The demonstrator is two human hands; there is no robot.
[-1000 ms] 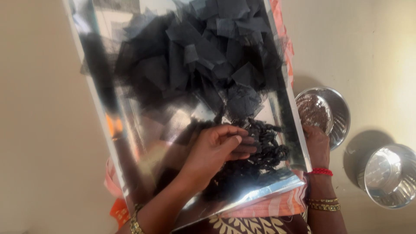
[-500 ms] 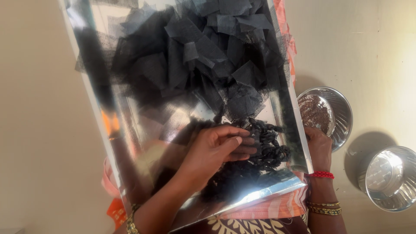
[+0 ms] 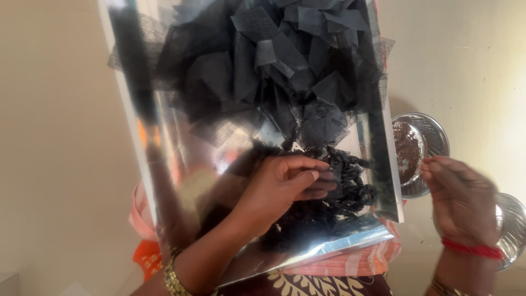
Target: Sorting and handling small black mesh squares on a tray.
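Left hand (image 3: pixel 279 186) pinching black twisted bundles (image 3: pixel 342 189) on tilted shiny tray (image 3: pixel 164 142); mesh squares (image 3: pixel 285 60) may slide down; right hand (image 3: pixel 460 200) fingertips pressed together, apparently empty.

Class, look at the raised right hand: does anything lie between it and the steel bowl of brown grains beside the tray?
Nothing visible does. The right hand hovers just right of the steel bowl, open floor between them; the tray's edge lies left of both.

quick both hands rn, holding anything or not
Left hand: fingers curled on the black twisted pieces on the shiny tray.
Right hand: fingertips pinched; anything in the grip is too small to tell.
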